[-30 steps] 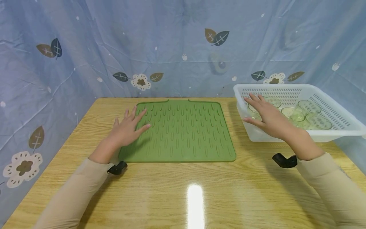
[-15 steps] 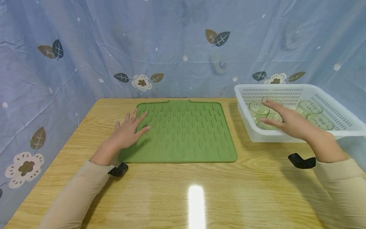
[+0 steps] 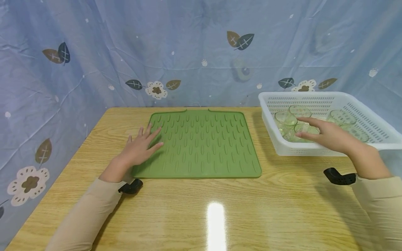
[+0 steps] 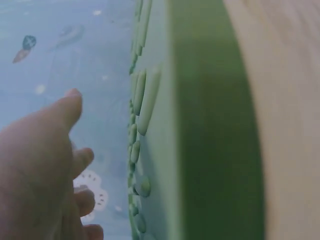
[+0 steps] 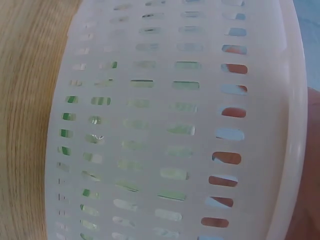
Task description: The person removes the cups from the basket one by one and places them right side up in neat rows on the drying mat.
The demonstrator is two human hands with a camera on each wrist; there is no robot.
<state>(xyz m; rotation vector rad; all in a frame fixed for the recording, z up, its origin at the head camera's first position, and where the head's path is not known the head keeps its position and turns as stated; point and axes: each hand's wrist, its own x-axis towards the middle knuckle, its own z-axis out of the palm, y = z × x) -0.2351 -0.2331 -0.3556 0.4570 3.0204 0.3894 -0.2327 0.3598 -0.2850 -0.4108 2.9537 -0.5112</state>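
Note:
Over the left edge of a green ridged silicone mat point(image 3: 201, 146), my left hand point(image 3: 136, 150) hovers with its fingers spread and holds nothing. The left wrist view has the left hand point(image 4: 45, 165) apart from the mat's ridges point(image 4: 150, 100). At the right, my right hand point(image 3: 334, 137) reaches over the near rim of a white plastic basket point(image 3: 282, 148). Its thumb and forefinger are apart, close to a green-tinted drinking glass point(image 3: 306, 129); whether they touch it I cannot tell. Through the slots of the basket wall point(image 5: 200, 125), parts of the fingers point(image 5: 226, 158) show.
More green-tinted glasses stand in the basket, among them one at its left side point(image 3: 285, 118), one behind point(image 3: 299, 111) and one farther right point(image 3: 342, 116). Mat and basket rest on a wooden table point(image 3: 176, 209). A blue patterned curtain point(image 3: 194, 52) hangs behind.
My right hand has moved right and slightly down, from the basket's left corner to the glasses near its front. The left hand has barely moved.

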